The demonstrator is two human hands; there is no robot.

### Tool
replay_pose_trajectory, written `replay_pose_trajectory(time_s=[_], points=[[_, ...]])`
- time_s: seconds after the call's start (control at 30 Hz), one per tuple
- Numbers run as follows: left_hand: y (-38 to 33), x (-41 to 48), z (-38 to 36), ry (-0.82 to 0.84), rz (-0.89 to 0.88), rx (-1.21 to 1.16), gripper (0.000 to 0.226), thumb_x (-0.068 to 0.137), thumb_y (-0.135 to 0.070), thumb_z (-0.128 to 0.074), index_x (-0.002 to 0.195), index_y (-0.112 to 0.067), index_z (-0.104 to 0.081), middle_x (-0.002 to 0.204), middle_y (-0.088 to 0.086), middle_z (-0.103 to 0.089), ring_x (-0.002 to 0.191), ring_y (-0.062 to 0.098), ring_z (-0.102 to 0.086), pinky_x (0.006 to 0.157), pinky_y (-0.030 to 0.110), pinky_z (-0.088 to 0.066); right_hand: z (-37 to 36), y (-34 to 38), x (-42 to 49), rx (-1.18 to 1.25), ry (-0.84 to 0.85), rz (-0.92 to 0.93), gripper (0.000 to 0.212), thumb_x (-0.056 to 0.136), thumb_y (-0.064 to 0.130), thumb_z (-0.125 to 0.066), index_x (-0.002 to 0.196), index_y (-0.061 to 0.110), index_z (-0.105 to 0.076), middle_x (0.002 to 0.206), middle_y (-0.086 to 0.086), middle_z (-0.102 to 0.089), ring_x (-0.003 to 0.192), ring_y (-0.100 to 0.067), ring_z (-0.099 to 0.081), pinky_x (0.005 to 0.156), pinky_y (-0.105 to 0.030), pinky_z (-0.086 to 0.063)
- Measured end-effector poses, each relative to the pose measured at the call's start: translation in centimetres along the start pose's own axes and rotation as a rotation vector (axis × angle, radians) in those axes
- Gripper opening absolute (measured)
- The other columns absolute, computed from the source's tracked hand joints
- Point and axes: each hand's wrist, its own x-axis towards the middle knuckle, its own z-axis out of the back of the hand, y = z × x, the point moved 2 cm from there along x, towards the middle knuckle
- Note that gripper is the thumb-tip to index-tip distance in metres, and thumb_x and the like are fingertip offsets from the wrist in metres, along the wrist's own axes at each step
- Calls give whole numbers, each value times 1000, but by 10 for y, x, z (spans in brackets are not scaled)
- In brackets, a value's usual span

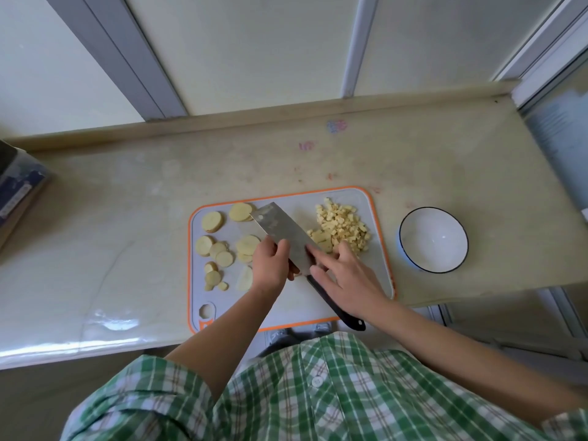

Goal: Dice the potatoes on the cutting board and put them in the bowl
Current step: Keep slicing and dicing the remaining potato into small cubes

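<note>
Beige counter [159,202] carries orange-rimmed cutting board [305,203]. Empty white bowl [434,240] on counter just right of board. Cleaver [276,224] lies diagonally across board. Diced potato pile [342,226] on board's right half, uncut potato slices [212,221] on left half. Left hand [273,262] grips blade's left side. Right hand [346,278] spread, fingers straight on blade flat, not round handle. Looks like clearing stuck bits: wipe away from edge, fingertips flat, regrip handle before next slices.
</note>
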Motion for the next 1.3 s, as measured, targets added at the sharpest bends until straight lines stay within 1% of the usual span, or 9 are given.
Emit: replay_pose_trajectory(time_s=[0.2,0.27,0.33,0.4,0.5,0.57,0.63,0.87,1.3], points=[[4,7,8,-93,39,3,20,90,-10,-38,83,3,-52,55,18,-54,40,18,-48,44,29,-37,7,-4,3,-10,11,-39,68,91,67,-22,152,39,-10,106,2,-31,89,-18,-44,73,-38,-48],[2,8,6,-112,35,6,19,89,-9,-38,79,-1,-52,53,14,-54,40,17,-47,44,28,-37,4,3,-5,-23,96,-12,75,89,67,-33,152,41,-3,113,1,-38,97,-18,-46,76,-37,-46],[1,8,2,-120,27,8,20,89,-10,-39,82,2,-54,52,12,-57,41,18,-49,45,29,-39,-4,8,-11,-20,181,5,75,93,45,-49,153,37,-4,117,-4,-50,96,-23,-53,72,-36,-44],[-1,8,-3,-84,21,-29,23,93,-16,-41,88,1,-57,57,12,-62,46,20,-54,46,31,-43,-9,4,-10,147,138,-48,65,94,19,-49,151,30,-21,106,-6,-61,80,-20,-59,64,-36,-44],[1,6,-4,-83,-9,72,29,96,-35,-43,92,-14,-62,67,6,-66,59,21,-61,53,34,-47,-6,-8,-9,494,33,-182,34,93,11,-47,123,26,-53,78,-1,-58,57,-13,-48,55,-31,-37],[11,8,3,-136,-18,346,24,94,-36,-46,94,-16,-58,73,1,-65,70,23,-62,59,33,-46,-5,-11,-12,597,36,-178,15,94,13,-48,94,28,-54,68,2,-47,56,-12,-41,55,-32,-32],[26,8,12,-134,28,590,20,92,-35,-50,100,-17,-52,83,2,-62,79,24,-59,63,32,-43,-10,-13,-14,605,65,-164,12,95,20,-50,83,22,-50,65,3,-42,57,-12,-40,56,-33,-32],[44,7,14,-30,25,745,33,90,-34,-55,114,-15,-43,95,7,-59,91,34,-58,67,33,-39,-26,-19,-18,574,14,-229,20,96,25,-51,80,36,-46,62,7,-45,55,-10,-43,57,-31,-35],[46,19,-4,-10,-85,672,21,88,-19,-62,104,-16,-49,78,5,-65,70,26,-62,66,37,-50,-18,-30,-18,413,-11,-214,7,98,24,-49,98,17,-51,63,3,-47,52,-10,-43,53,-28,-32]])
